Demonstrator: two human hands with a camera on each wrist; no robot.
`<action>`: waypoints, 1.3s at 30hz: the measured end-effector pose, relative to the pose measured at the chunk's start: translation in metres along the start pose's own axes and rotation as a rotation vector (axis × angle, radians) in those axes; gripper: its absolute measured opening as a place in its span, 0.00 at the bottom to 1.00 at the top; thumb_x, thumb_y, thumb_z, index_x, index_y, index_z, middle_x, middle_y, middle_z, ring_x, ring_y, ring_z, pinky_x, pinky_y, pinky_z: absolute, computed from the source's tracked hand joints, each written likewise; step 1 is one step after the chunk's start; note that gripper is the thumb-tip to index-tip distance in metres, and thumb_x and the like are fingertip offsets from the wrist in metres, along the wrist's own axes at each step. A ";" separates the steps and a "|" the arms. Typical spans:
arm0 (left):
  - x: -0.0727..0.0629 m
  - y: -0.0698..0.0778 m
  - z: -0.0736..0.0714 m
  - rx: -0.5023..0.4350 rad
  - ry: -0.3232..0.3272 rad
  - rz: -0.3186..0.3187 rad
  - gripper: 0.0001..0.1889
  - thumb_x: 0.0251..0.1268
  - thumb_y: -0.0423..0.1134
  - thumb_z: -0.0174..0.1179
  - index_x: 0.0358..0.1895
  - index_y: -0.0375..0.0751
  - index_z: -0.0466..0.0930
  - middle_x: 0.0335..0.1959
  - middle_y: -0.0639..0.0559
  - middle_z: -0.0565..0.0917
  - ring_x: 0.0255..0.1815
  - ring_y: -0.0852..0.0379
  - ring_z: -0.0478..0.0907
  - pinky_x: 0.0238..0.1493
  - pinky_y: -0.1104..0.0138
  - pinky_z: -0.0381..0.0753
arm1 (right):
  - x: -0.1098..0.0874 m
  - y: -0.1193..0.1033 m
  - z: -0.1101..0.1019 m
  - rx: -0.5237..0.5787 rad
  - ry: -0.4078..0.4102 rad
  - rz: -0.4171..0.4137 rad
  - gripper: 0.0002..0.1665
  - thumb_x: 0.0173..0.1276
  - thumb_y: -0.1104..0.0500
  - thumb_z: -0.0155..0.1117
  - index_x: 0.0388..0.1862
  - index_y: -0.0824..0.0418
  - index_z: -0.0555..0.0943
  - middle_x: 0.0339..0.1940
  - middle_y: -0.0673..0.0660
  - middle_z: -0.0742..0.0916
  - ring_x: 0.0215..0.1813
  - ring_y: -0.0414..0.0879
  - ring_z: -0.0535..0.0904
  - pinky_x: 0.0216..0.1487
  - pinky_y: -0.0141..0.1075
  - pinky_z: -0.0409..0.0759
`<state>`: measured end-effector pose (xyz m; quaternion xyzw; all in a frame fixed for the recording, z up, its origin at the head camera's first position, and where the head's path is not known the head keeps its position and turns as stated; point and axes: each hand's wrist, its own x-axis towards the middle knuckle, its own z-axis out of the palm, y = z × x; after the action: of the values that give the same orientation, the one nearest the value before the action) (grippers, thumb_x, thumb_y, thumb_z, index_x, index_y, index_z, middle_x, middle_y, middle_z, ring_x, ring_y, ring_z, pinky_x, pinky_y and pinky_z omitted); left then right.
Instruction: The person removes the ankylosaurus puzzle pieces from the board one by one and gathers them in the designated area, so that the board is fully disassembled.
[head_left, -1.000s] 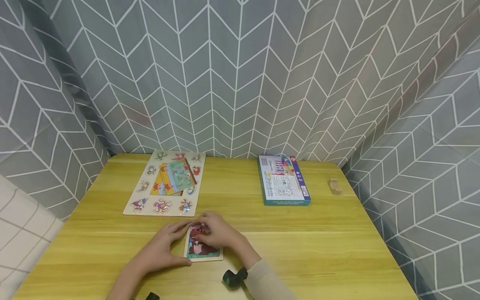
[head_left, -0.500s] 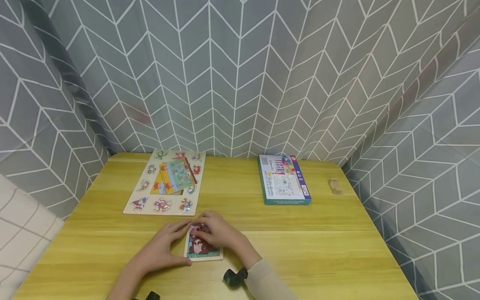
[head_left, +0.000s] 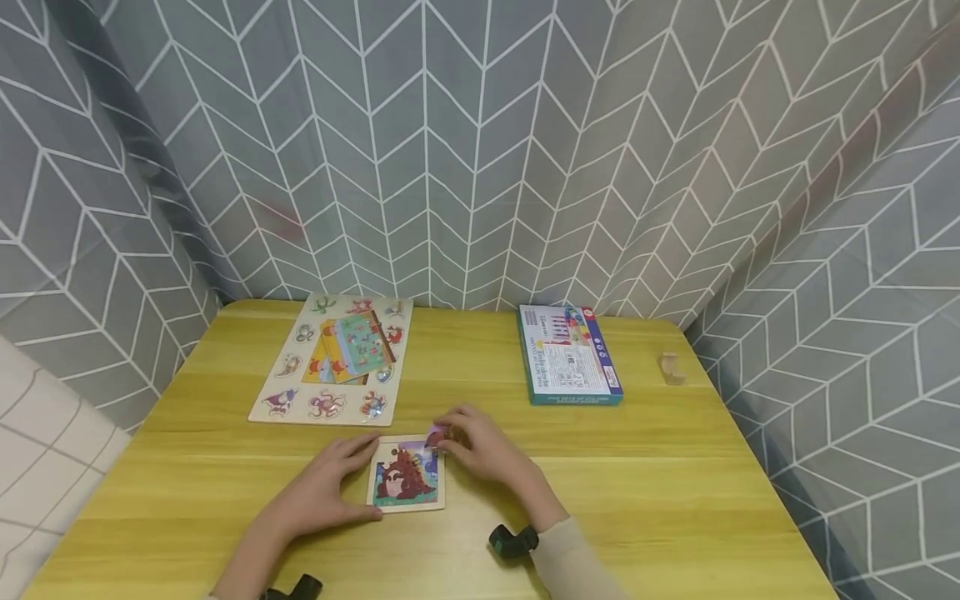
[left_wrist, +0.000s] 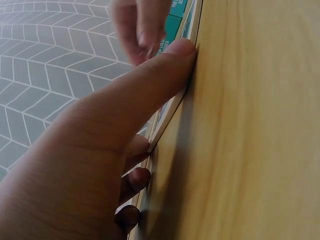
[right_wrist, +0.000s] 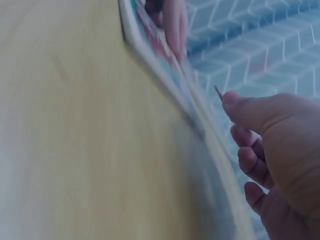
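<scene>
A small square jigsaw puzzle point(head_left: 408, 482) in a wooden tray lies near the front of the table, showing a brown animal picture. Bare wood shows at its upper left. My left hand point(head_left: 322, 487) holds the tray by its left side, thumb at the lower corner and fingertips at the upper one. Just off the upper right corner, my right hand point(head_left: 487, 450) pinches a purple and brown puzzle piece point(head_left: 435, 436) between thumb and fingers. In the right wrist view only a thin edge of that piece point(right_wrist: 218, 92) sticks out past the thumb.
Behind the left hand lies a large pegboard puzzle point(head_left: 270, 387) of sea animals, with colourful picture cards point(head_left: 360, 346) on it. A flat teal and white box point(head_left: 570, 358) sits at the back right. Beyond it is a small tan block point(head_left: 671, 368). A curtain hangs behind the table.
My right hand has lifted a piece out of the puzzle's upper left and moved right with it, uncovering the picture. The left hand has stayed at the tray.
</scene>
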<state>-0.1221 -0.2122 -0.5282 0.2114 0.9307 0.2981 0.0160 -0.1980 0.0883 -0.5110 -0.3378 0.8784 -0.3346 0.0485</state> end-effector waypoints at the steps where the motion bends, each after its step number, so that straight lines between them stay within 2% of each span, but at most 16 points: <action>1: 0.000 0.000 0.000 0.000 -0.001 -0.004 0.57 0.49 0.70 0.77 0.77 0.36 0.72 0.81 0.43 0.69 0.76 0.34 0.68 0.73 0.37 0.70 | -0.005 0.006 -0.002 0.004 0.013 0.015 0.18 0.79 0.56 0.67 0.64 0.59 0.84 0.55 0.52 0.85 0.54 0.42 0.80 0.59 0.36 0.83; 5: -0.001 -0.001 -0.002 -0.006 -0.014 -0.012 0.56 0.50 0.70 0.77 0.78 0.38 0.71 0.82 0.45 0.67 0.77 0.33 0.67 0.73 0.36 0.70 | -0.022 0.025 -0.009 0.003 0.043 0.053 0.18 0.79 0.56 0.67 0.63 0.60 0.84 0.54 0.52 0.84 0.53 0.43 0.79 0.56 0.36 0.83; 9: -0.001 -0.002 -0.002 -0.013 -0.018 -0.009 0.56 0.51 0.70 0.77 0.79 0.40 0.71 0.83 0.47 0.67 0.76 0.35 0.68 0.71 0.36 0.72 | -0.030 0.034 -0.012 -0.014 0.063 0.042 0.17 0.79 0.56 0.66 0.62 0.60 0.85 0.54 0.53 0.84 0.52 0.44 0.78 0.53 0.36 0.82; 14: -0.002 -0.004 -0.001 -0.015 -0.012 -0.016 0.55 0.50 0.69 0.78 0.79 0.42 0.72 0.83 0.49 0.67 0.76 0.38 0.68 0.71 0.38 0.73 | -0.030 0.035 -0.012 -0.035 0.074 0.009 0.16 0.79 0.56 0.66 0.60 0.60 0.87 0.54 0.55 0.84 0.53 0.47 0.78 0.54 0.41 0.80; 21: -0.002 -0.004 -0.001 -0.023 -0.012 -0.007 0.54 0.52 0.68 0.77 0.78 0.38 0.72 0.83 0.46 0.66 0.78 0.31 0.64 0.72 0.34 0.69 | -0.031 0.037 -0.010 -0.041 0.081 0.004 0.15 0.79 0.57 0.67 0.60 0.58 0.88 0.55 0.54 0.83 0.55 0.48 0.77 0.58 0.47 0.74; 39: -0.002 -0.004 -0.001 -0.012 -0.004 0.004 0.55 0.53 0.69 0.76 0.77 0.36 0.72 0.83 0.44 0.66 0.79 0.33 0.64 0.73 0.35 0.69 | -0.032 0.038 -0.010 -0.076 0.086 -0.002 0.16 0.79 0.58 0.67 0.62 0.58 0.87 0.55 0.54 0.84 0.55 0.47 0.77 0.58 0.47 0.75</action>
<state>-0.1223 -0.2164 -0.5301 0.2137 0.9285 0.3032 0.0188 -0.1977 0.1346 -0.5317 -0.3255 0.8915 -0.3152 -0.0026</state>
